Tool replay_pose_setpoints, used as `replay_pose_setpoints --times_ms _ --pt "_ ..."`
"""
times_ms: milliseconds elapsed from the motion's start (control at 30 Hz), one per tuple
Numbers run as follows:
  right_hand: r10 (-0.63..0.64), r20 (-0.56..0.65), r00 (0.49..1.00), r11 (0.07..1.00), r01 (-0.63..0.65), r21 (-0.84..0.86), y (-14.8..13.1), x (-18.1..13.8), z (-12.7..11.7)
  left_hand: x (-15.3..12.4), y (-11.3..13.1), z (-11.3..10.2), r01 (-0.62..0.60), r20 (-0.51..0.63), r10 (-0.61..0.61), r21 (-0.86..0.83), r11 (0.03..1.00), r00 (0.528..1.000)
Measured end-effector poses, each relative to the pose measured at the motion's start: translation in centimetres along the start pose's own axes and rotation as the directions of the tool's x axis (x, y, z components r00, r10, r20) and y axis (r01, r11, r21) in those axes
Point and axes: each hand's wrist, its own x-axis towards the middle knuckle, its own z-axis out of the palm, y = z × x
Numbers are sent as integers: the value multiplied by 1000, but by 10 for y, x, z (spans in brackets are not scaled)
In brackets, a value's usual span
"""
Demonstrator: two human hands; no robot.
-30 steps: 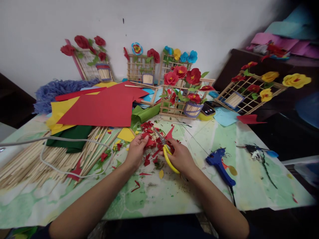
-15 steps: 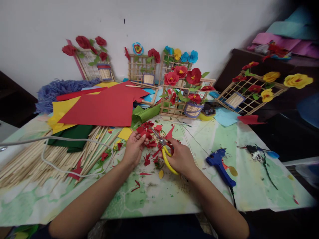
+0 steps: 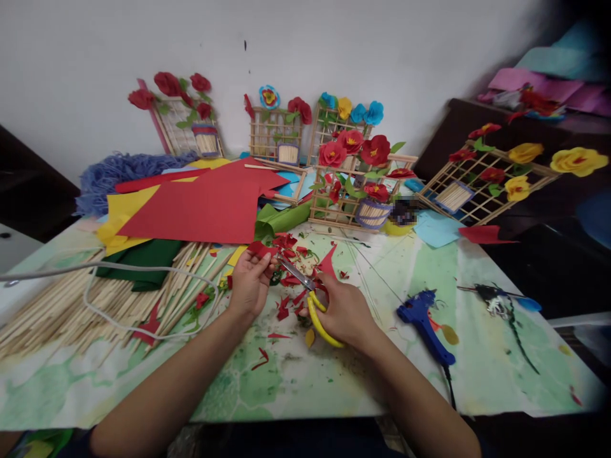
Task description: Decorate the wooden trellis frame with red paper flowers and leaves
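My left hand (image 3: 248,283) pinches a small piece of red paper (image 3: 260,249) just above the table. My right hand (image 3: 344,310) grips yellow-handled scissors (image 3: 310,298), whose blades point up-left toward that piece. Red paper scraps (image 3: 289,280) lie scattered between and around both hands. A large red paper sheet (image 3: 200,207) rests behind my left hand on yellow and green sheets.
A bundle of wooden sticks (image 3: 71,305) with a white cord (image 3: 119,270) over it lies at the left. A blue glue gun (image 3: 422,318) sits to the right. Stick trellises with paper flowers (image 3: 353,181) stand at the back; another trellis (image 3: 482,181) leans at the right.
My left hand has lifted and moved back with the red piece. The scissors followed it, their blades now turned more to the left.
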Motion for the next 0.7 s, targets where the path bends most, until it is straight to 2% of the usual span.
replay_pose_setpoints --times_ms 367,600,700 --pt "15 15 1000 999 -16 28 1 1 1 -13 -6 6 83 113 -91 74 994 989" --pt "9 1 1000 1000 -9 13 1 1 1 -5 -3 1 44 15 -44 2 999 999" --pt "-1 6 1000 1000 1 11 0 1 1 -3 -2 0 31 19 -31 -23 999 999"
